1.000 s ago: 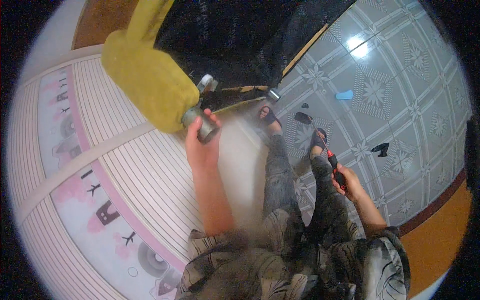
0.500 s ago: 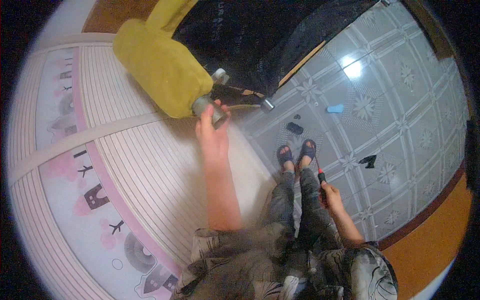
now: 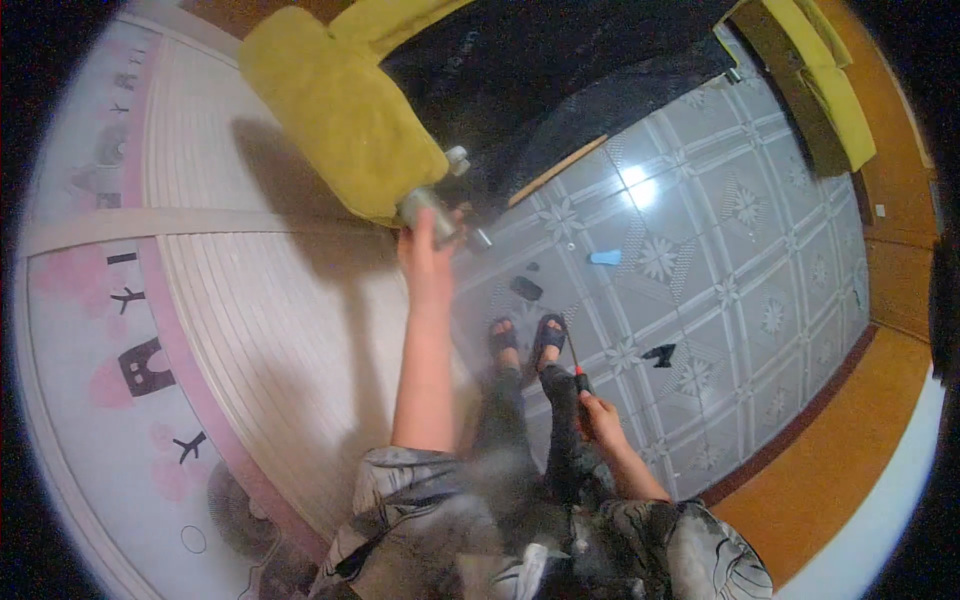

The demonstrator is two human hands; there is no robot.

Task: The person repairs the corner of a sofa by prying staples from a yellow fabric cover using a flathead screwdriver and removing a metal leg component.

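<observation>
My left hand (image 3: 425,245) reaches up with its fingers wrapped round a short grey cylindrical leg (image 3: 425,208). The leg sits against the end of a yellow padded sofa part (image 3: 340,110), and part of it is hidden by my fingers. Low at my right side, my right hand (image 3: 602,418) grips a screwdriver (image 3: 582,380) with a red and black handle. Its thin shaft points away from me, toward my sandalled feet. Beside the yellow padding stretches the sofa's black fabric underside (image 3: 560,70).
On the patterned grey tiles (image 3: 770,310) lie a light blue object (image 3: 604,258), a dark block (image 3: 526,288) and a black angular piece (image 3: 658,355). A ribbed cream panel (image 3: 270,320) runs along my left. Yellow cushions (image 3: 835,120) stand at the far right.
My view has swung to the right, bringing the far yellow cushions into sight. My left hand still holds the leg, and my right hand keeps the screwdriver.
</observation>
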